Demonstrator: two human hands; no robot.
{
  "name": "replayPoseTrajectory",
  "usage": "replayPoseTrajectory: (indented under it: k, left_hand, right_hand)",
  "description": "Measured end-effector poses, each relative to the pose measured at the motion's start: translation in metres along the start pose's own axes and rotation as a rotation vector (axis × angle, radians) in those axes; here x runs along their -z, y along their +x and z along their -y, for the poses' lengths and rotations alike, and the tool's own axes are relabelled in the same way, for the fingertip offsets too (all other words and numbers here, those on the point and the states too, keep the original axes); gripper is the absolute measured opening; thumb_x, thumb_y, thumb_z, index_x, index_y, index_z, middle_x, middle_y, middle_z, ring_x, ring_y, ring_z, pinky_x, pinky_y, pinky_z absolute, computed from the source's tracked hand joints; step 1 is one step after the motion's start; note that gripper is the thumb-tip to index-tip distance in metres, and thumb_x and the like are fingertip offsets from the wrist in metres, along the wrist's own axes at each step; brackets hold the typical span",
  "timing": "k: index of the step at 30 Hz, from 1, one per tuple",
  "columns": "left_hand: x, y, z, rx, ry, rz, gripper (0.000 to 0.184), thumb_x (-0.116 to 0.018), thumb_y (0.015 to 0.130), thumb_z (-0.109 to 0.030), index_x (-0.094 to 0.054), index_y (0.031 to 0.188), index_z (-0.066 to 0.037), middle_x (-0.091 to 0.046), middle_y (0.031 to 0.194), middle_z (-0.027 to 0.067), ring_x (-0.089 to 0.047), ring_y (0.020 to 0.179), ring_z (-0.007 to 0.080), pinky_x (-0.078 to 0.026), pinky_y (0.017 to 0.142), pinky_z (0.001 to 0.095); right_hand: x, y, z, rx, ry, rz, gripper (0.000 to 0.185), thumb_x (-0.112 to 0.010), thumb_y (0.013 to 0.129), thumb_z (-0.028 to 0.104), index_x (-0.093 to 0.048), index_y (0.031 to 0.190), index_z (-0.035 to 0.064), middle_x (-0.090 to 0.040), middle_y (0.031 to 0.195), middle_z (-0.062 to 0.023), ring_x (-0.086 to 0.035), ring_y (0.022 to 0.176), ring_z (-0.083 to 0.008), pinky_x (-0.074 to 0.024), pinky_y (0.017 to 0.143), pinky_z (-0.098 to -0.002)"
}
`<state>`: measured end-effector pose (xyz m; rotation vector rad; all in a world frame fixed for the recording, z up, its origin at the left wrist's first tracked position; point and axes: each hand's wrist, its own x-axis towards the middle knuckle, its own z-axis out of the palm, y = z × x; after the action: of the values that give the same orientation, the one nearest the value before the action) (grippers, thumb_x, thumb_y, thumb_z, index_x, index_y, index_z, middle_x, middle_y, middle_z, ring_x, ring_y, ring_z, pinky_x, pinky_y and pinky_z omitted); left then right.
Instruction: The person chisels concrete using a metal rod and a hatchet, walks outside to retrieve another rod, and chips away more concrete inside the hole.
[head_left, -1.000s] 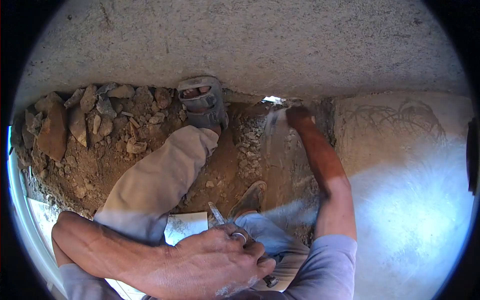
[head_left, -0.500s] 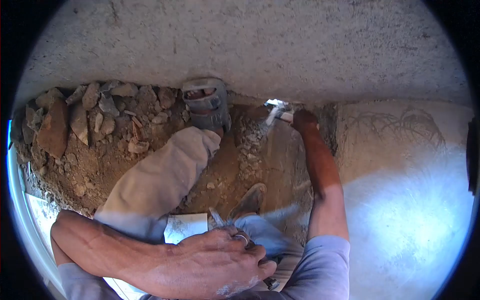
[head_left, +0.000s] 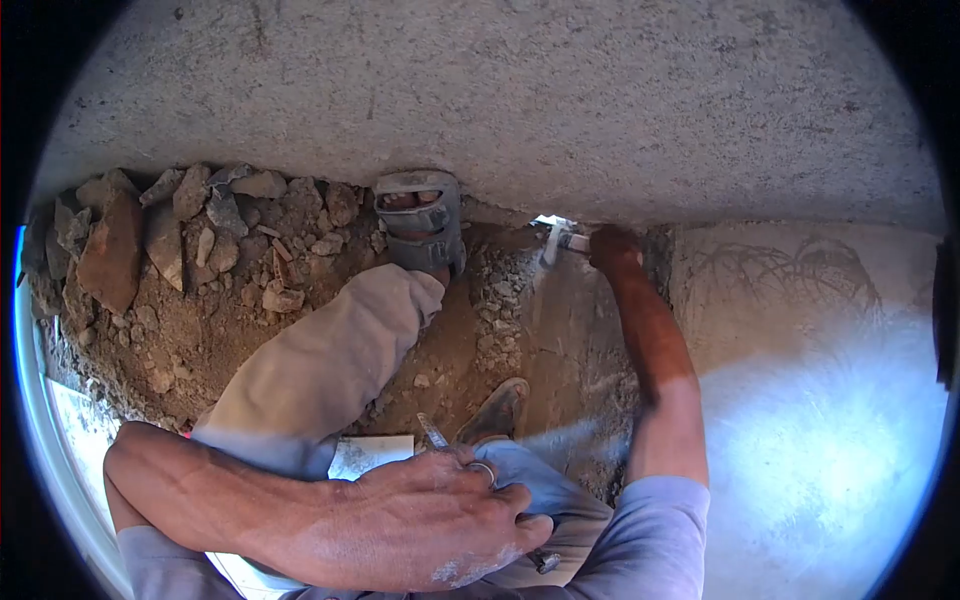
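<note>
One wall (head_left: 520, 110), two hands (head_left: 430, 520) (head_left: 615, 250), two tools (head_left: 432, 431) (head_left: 576, 243)

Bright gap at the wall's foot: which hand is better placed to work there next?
Probably your right hand: it is out beside the bright gap, gripping a pale tool. Your left hand is farther back, near your body, and grips a thin tool.

two tools (head_left: 432, 430) (head_left: 551, 245), one ring (head_left: 487, 470), two feet (head_left: 424, 222) (head_left: 495, 410)

your left grip (head_left: 430, 520) is closed around a thin metal tool (head_left: 431, 429); your right grip (head_left: 615, 250) holds a pale-handled tool (head_left: 574, 242) near the bright gap (head_left: 552, 219) below the rough wall (head_left: 500, 100). your sandalled foot (head_left: 420, 222) stands beside broken rubble (head_left: 165, 245).
</note>
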<state>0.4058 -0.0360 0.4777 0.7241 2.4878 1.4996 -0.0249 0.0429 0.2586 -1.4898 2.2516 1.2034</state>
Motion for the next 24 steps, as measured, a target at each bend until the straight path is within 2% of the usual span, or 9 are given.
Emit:
replayPoseTrajectory:
  k: [3, 8, 10, 12, 15, 19, 20, 21, 24]
  left_hand:
    - [-0.003, -0.003, -0.001, 0.038, 0.086, 0.049, 0.036, -0.044, 0.083, -0.018, -0.039, 0.117, -0.006, -0.05, 0.106, 0.0132, -0.058, 0.092, 0.0274, -0.046, 0.082, 0.038]
    - [-0.014, -0.011, 0.001, -0.013, -0.012, -0.124, 0.043, -0.045, 0.083, -0.019, -0.038, 0.123, -0.007, -0.049, 0.108, 0.0144, -0.057, 0.094, 0.0292, -0.044, 0.085, 0.0389]
    - [-0.003, -0.002, 0.002, 0.023, 0.005, 0.003, 0.043, -0.046, 0.083, -0.019, -0.038, 0.123, -0.006, -0.049, 0.107, 0.0144, -0.057, 0.094, 0.0294, -0.044, 0.084, 0.0393]
    - [-0.012, 0.003, 0.004, 0.043, 0.009, 0.151, 0.043, -0.046, 0.083, -0.019, -0.039, 0.122, -0.006, -0.049, 0.106, 0.0144, -0.057, 0.094, 0.0295, -0.044, 0.084, 0.0397]
    - [-0.033, 0.005, 0.008, -0.045, 0.157, -0.1, 0.039, -0.045, 0.082, -0.018, -0.041, 0.119, -0.006, -0.05, 0.101, 0.0134, -0.057, 0.091, 0.029, -0.045, 0.08, 0.0399]
    - [-0.011, 0.016, 0.0, 0.136, -0.037, 0.096, 0.031, -0.045, 0.083, -0.019, -0.043, 0.11, -0.005, -0.049, 0.095, 0.0128, -0.056, 0.085, 0.0302, -0.045, 0.075, 0.04]
    - [-0.01, 0.016, 0.002, 0.148, -0.044, 0.056, 0.028, -0.045, 0.083, -0.02, -0.044, 0.107, -0.005, -0.049, 0.093, 0.0128, -0.056, 0.083, 0.0309, -0.045, 0.073, 0.0403]
    - [-0.009, 0.017, 0.002, 0.143, -0.038, 0.07, 0.028, -0.045, 0.083, -0.02, -0.044, 0.107, -0.005, -0.049, 0.093, 0.0128, -0.056, 0.083, 0.0309, -0.045, 0.073, 0.0403]
    - [-0.01, 0.022, 0.006, 0.158, -0.107, -0.029, 0.026, -0.043, 0.085, -0.023, -0.045, 0.103, -0.005, -0.049, 0.089, 0.0129, -0.057, 0.081, 0.0315, -0.045, 0.071, 0.0414]
  right_hand:
    - [-0.046, -0.002, 0.016, -0.074, 0.075, 0.092, 0.035, -0.07, 0.07, 0.03, -0.068, 0.097, 0.0071, -0.066, 0.101, -0.0131, -0.065, 0.093, -0.0285, -0.0514, 0.08, -0.0416]
    - [0.007, -0.054, 0.051, 0.38, -0.122, 0.351, 0.033, -0.067, 0.072, 0.026, -0.068, 0.101, 0.0095, -0.067, 0.1, -0.0125, -0.064, 0.093, -0.0304, -0.0516, 0.079, -0.0404]
    - [-0.015, -0.037, 0.025, 0.308, -0.09, 0.312, 0.029, -0.066, 0.073, 0.026, -0.069, 0.096, 0.0084, -0.066, 0.103, -0.0118, -0.063, 0.095, -0.0314, -0.0515, 0.079, -0.0404]
    - [-0.042, -0.011, -0.005, 0.081, 0.163, 0.157, 0.032, -0.064, 0.076, 0.029, -0.065, 0.097, 0.0062, -0.065, 0.103, -0.0137, -0.062, 0.096, -0.0315, -0.0507, 0.079, -0.042]
    - [-0.048, -0.022, 0.05, -0.236, 0.432, -0.039, 0.036, -0.059, 0.081, 0.033, -0.059, 0.102, 0.0043, -0.064, 0.103, -0.0176, -0.062, 0.097, -0.0309, -0.0499, 0.079, -0.0428]
    - [-0.137, -0.051, 0.105, -0.302, 0.908, -0.097, 0.049, -0.052, 0.086, 0.044, -0.054, 0.107, -0.0007, -0.062, 0.101, -0.0237, -0.058, 0.099, -0.0392, -0.0473, 0.082, -0.0445]
    - [-0.17, -0.053, 0.126, -0.347, 1.13, -0.03, 0.06, -0.051, 0.085, 0.051, -0.052, 0.112, -0.0022, -0.063, 0.098, -0.022, -0.059, 0.096, -0.0397, -0.0457, 0.083, -0.0438]
    - [-0.177, -0.076, 0.151, -0.482, 1.394, 0.142, 0.059, -0.052, 0.085, 0.054, -0.054, 0.112, 0.0015, -0.063, 0.085, -0.0154, -0.062, 0.076, -0.0318, -0.0494, 0.07, -0.0414]
    - [-0.159, -0.138, 0.2, -0.62, 2.086, 0.446, 0.047, -0.057, 0.084, 0.05, -0.054, 0.107, 0.0087, -0.053, 0.07, -0.0059, -0.052, 0.053, -0.018, -0.0458, 0.048, -0.0331]
